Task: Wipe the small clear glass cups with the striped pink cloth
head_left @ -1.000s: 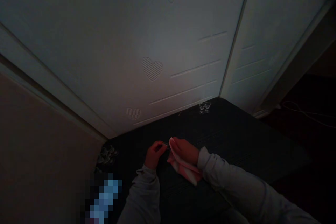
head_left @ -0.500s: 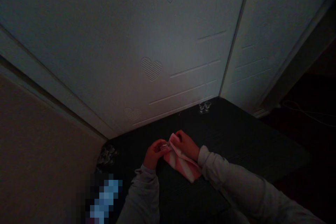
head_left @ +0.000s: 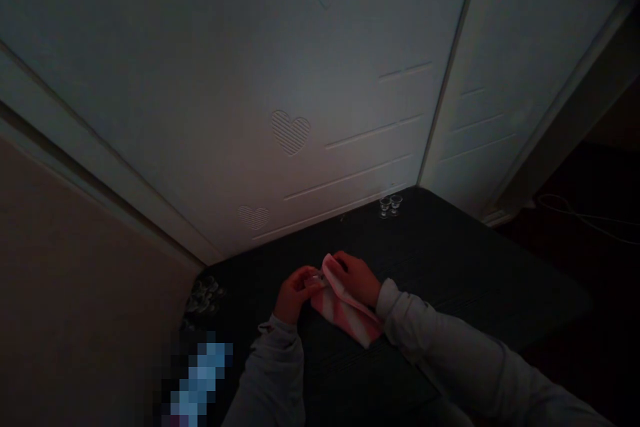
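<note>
The scene is very dim. My left hand (head_left: 294,293) pinches a small clear glass (head_left: 315,276) just above a dark table (head_left: 450,267). My right hand (head_left: 356,277) holds a pink and white striped cloth (head_left: 345,312) against that glass, its fingers bent over the cloth's upper edge. The cloth hangs down under my right wrist onto the table. Both arms wear grey sleeves.
Two small clear glasses (head_left: 390,205) stand at the table's far edge by the white panelled wall (head_left: 300,113). Several more glasses (head_left: 203,295) cluster at the table's left corner. A white cable (head_left: 580,210) lies on the dark floor at right.
My right hand shifted up and left with the cloth, closing against the glass in my left hand. The cloth now bunches more between both hands.
</note>
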Available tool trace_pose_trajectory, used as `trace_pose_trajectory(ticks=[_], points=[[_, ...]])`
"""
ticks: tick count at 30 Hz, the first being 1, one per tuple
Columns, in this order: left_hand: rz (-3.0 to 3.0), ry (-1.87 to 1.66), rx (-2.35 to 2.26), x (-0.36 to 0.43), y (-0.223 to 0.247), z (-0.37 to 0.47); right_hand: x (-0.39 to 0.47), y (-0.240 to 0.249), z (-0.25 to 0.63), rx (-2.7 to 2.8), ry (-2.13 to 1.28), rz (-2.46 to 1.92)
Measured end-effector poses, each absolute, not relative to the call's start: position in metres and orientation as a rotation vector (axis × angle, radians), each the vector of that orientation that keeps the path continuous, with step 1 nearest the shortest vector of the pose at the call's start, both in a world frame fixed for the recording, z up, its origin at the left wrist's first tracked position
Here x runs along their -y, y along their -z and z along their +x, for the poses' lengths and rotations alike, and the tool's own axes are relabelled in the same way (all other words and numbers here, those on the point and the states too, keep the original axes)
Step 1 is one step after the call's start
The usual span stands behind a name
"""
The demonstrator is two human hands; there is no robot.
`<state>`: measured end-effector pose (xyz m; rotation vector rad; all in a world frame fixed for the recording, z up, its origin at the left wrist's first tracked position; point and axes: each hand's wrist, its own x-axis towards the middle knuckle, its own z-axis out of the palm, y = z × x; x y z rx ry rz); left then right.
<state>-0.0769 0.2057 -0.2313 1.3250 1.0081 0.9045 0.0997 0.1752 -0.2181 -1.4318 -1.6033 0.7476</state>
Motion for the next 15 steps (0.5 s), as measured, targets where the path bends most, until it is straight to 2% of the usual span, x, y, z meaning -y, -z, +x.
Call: trace_pose_trajectory(ticks=[15], points=[[1.309, -0.932, -1.055, -0.2065, 0.2289, -0.0778, -0.1745, 0.2251, 0.0966, 1.925, -0.719, -1.292]])
